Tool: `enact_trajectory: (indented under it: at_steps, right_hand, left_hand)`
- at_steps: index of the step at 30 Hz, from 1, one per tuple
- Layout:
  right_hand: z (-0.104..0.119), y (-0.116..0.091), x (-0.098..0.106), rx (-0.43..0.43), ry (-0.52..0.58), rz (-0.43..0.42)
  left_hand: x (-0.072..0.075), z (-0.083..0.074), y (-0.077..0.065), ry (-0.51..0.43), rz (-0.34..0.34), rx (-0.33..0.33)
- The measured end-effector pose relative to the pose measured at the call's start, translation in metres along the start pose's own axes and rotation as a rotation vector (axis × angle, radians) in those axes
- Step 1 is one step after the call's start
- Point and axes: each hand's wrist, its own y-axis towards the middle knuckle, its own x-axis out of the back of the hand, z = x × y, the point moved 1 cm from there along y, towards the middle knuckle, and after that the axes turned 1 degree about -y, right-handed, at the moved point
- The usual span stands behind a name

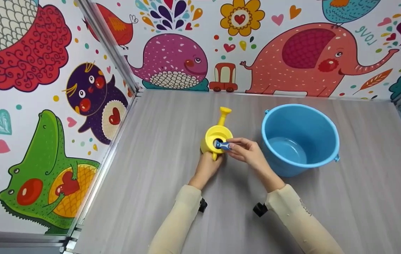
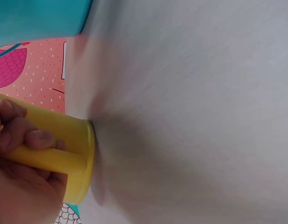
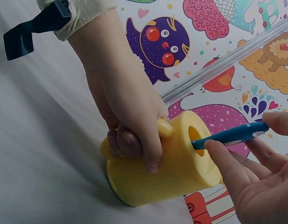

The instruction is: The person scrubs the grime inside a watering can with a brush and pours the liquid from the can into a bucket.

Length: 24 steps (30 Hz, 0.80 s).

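A yellow toy watering can (image 1: 218,131) stands close over the grey table, its spout pointing toward the back wall. My left hand (image 1: 209,167) grips its handle (image 2: 51,159), fingers curled round it. Between the thumb and fingers of my right hand (image 1: 251,154) is a slim blue-and-white stick-like handle (image 3: 239,134). The far end of this handle is in the round opening on top of the can. A whitish rounded part shows there in the head view; cannot tell what kind of tool it is.
A large blue bucket (image 1: 288,169) stands on the table (image 1: 144,169) to the right of the can, close to my right hand. Printed cartoon walls (image 1: 179,56) with metal edge strips (image 1: 105,158) border the table at the back and left.
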Motion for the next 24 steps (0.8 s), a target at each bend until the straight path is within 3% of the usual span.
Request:
enact_trajectory:
  at_steps: [6,15,24]
  right_hand:
    - [-0.002,0.001,-0.002,-0.035,0.014,0.031]
    - [-0.005,0.000,0.003,-0.068,0.063,0.032]
    - [-0.005,-0.007,0.010,-0.128,0.212,0.014]
  left_hand:
    - [0.000,-0.001,-0.001,0.005,-0.011,-0.017]
    - [0.000,-0.003,-0.001,0.030,0.000,0.017]
    - [0.001,-0.003,-0.002,-0.008,0.009,0.065]
